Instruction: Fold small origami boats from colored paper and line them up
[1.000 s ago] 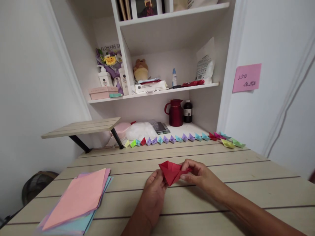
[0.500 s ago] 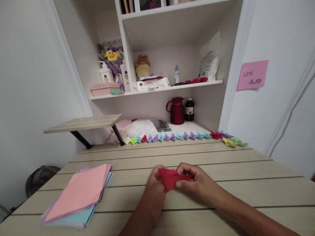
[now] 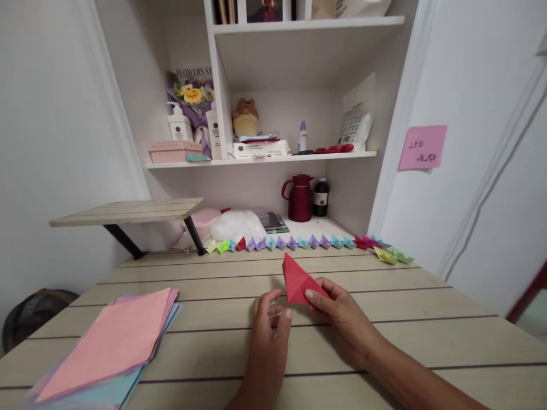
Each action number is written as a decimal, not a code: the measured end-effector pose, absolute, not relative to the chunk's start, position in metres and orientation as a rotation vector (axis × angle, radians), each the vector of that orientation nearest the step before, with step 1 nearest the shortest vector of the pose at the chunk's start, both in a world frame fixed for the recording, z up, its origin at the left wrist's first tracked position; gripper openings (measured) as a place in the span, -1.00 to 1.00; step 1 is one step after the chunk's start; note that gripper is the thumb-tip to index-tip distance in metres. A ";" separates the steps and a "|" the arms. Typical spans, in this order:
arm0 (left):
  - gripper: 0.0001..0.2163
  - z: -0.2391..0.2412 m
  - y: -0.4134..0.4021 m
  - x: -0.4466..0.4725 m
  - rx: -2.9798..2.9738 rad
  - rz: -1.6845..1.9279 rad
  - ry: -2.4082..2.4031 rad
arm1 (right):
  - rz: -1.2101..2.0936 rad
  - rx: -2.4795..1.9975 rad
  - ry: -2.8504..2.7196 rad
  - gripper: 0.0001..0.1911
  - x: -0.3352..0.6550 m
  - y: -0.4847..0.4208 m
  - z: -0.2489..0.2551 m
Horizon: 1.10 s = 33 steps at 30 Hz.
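Observation:
A red folded paper (image 3: 298,280) with a pointed top is pinched between the thumb and fingers of my right hand (image 3: 342,310), above the wooden table. My left hand (image 3: 272,333) is just left of the paper and apart from it, with its fingers bent and spread and nothing in them. Along the table's back edge runs a row of small folded paper boats (image 3: 281,243) in purple, blue, red, yellow and green. To the left lies a stack of coloured paper sheets (image 3: 111,341), a pink one on top.
A small raised wooden shelf (image 3: 128,210) on black legs stands at the back left. Behind the boats are a white plastic bag (image 3: 238,225), a dark red jug (image 3: 299,199) and a dark bottle (image 3: 320,198). A pink note (image 3: 423,148) is stuck on the right wall.
My left hand has let go of the red paper and drawn slightly away. In my right hand the paper is now raised, showing a flat triangular face. The camera view has shifted.

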<state>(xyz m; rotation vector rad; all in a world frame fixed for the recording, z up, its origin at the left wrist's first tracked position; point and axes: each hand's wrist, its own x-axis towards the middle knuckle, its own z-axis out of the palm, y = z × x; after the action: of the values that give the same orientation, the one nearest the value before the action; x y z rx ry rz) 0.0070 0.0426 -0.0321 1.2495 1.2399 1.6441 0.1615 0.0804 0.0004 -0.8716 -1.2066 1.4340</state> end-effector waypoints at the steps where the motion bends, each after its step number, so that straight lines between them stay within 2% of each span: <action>1: -0.65 -0.032 0.042 0.007 1.230 1.621 1.189 | 1.368 -0.883 -1.280 -0.73 0.161 0.080 0.000; 3: -0.64 -0.030 0.044 0.007 1.155 1.594 1.077 | 1.216 -0.906 -1.457 -0.78 0.160 0.078 0.001; 7: -0.74 -0.028 0.048 0.005 1.157 1.507 0.939 | 0.827 -0.885 -1.825 -0.94 0.157 0.071 0.004; 9: -0.74 -0.026 0.048 0.004 1.187 1.491 0.943 | 0.678 -0.859 -1.919 -0.95 0.157 0.069 0.006; 12: -0.70 -0.025 0.048 0.002 1.183 1.488 0.971 | 0.627 -0.841 -1.940 -0.93 0.156 0.066 0.008; 16: -0.69 -0.024 0.048 0.000 1.192 1.459 1.053 | 0.786 -0.856 -1.769 -0.88 0.154 0.067 0.009; 19: -0.71 -0.023 0.048 0.002 1.214 1.419 1.077 | 1.150 -0.837 -1.544 -0.53 0.153 0.071 0.007; 20: -0.71 -0.023 0.048 0.002 1.217 1.404 1.076 | 1.278 -0.822 -1.501 -0.50 0.153 0.072 0.006; 23: -0.71 -0.023 0.046 0.004 1.233 1.394 1.091 | 1.489 -0.860 -1.418 -0.69 0.154 0.073 0.006; 28: -0.64 -0.019 0.042 0.001 1.199 1.503 1.153 | 1.538 -0.933 -1.189 -0.61 0.155 0.071 0.007; 33: -0.63 -0.021 0.045 0.003 1.039 1.521 1.021 | 1.548 -0.915 -1.309 -0.57 0.154 0.071 0.003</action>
<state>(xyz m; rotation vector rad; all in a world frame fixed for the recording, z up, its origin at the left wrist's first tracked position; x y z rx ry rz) 0.0028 0.0452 -0.0213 1.0389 1.0207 1.5206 0.1539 0.0710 0.0028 -0.9153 -1.3088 1.5480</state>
